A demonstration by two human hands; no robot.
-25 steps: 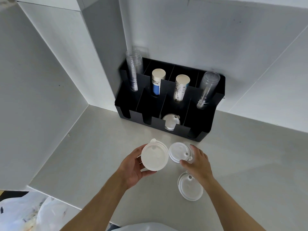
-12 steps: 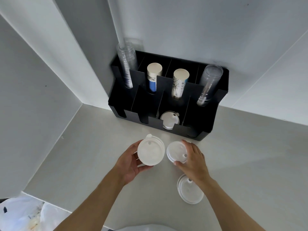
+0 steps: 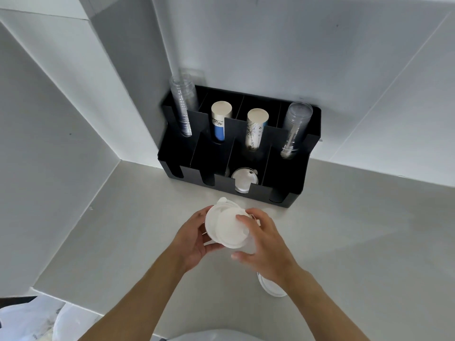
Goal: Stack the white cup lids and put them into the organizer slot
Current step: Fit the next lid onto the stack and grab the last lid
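My left hand [image 3: 194, 239] holds a stack of white cup lids [image 3: 227, 226] above the counter, in front of the black organizer [image 3: 290, 195]. My right hand [image 3: 263, 247] presses another white lid against the front of that stack, fingers curled over its right edge. One more white lid [image 3: 270, 287] lies flat on the counter, partly hidden under my right wrist. White lids [image 3: 243, 180] stand in the organizer's third front slot from the left.
The organizer's back slots hold two clear cup stacks [image 3: 183, 107] and two paper cup stacks [image 3: 254, 129]. White walls close in the corner behind and left. A white plastic bag [image 3: 32, 321] sits beyond the counter's near left edge.
My right hand lifted the lid off the counter and brought it left onto the stack in my left hand. The camera moved closer to the organizer.
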